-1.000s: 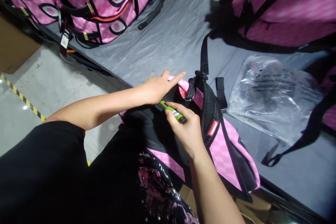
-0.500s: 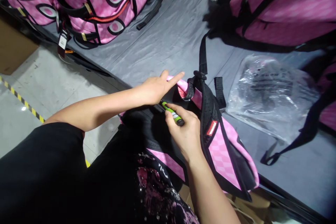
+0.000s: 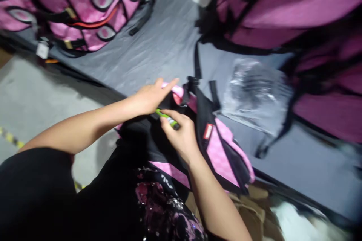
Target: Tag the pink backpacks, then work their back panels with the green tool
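Observation:
A pink and black backpack (image 3: 223,158) lies back-side up at the table edge against my body. My left hand (image 3: 151,96) grips its pink fabric by the top edge, one finger stretched out past the fold; the fingers underneath are hidden. In my right hand (image 3: 182,131) is a slim green tool with a black end (image 3: 169,119), pinched between thumb and fingers. Its tip points at the black back panel just beneath my left hand. Blur keeps me from telling what kind of tool it is.
Pink backpacks with eye patches (image 3: 93,11) stand at the upper left, and more pink bags (image 3: 283,7) at the right. A clear plastic bag (image 3: 254,98) lies on the grey table cover (image 3: 158,41). Cardboard (image 3: 251,211) shows below the table edge.
The whole view has shifted, so the table, bags and hands appear further left. Both hands keep the same hold on the backpack and the green tool.

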The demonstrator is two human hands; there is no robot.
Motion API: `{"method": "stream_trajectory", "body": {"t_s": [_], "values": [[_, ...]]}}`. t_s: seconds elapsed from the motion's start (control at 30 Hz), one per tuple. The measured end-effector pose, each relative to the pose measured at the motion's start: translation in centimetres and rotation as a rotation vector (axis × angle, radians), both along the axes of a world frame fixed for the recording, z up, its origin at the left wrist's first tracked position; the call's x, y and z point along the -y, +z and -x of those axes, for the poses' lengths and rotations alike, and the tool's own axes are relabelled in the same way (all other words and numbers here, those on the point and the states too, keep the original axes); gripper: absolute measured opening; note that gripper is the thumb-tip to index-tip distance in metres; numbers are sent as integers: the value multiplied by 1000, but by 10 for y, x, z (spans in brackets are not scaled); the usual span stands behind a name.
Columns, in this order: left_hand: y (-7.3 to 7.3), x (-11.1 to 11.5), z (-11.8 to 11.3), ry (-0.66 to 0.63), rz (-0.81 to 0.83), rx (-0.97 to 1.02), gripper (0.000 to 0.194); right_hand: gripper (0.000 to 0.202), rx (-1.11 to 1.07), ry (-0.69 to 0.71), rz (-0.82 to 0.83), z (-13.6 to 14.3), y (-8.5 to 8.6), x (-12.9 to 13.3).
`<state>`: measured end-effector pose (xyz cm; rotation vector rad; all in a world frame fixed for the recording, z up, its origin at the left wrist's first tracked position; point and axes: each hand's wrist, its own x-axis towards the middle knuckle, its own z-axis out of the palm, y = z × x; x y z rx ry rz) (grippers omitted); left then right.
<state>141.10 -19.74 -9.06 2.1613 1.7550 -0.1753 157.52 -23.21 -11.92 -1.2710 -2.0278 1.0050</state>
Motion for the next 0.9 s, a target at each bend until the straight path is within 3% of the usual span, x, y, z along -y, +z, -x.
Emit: {"method": "stream_trajectory", "body": {"t_s": [0.1,0.17,0.23,0.27,0.33,0.37,0.4,0.47,0.57,0.73,0.9], "values": [[-2,0,5,1,-22,-20,97,18,-42,17,13,-16,26,2],[-6,-3,7,-16,-32,-37,98,17,-132,29,-3,-43,49,4],[-9,-5,7,-29,-42,-40,96,16,-273,-78,-118,-81,66,5],[-10,-5,7,-30,-46,-43,96,18,-320,-219,-239,-104,69,2],[-10,-4,4,-22,-49,-59,95,26,-248,-589,-529,-150,57,-14],[-10,-4,3,-15,-49,-68,95,28,-43,-679,-545,-171,44,-26],[-10,-3,2,-8,-50,-76,95,29,235,-647,-456,-189,28,-40],[-10,-3,1,3,-51,-82,95,38,739,-507,-122,-214,-6,-70],[-11,-3,0,8,-51,-86,96,52,877,-401,20,-226,-39,-106],[-11,-4,-2,28,-51,-98,97,60,976,-491,-141,-223,-46,-137],[-13,-5,-3,45,-49,-113,98,50,1184,-347,-65,-223,-57,-159]]}}
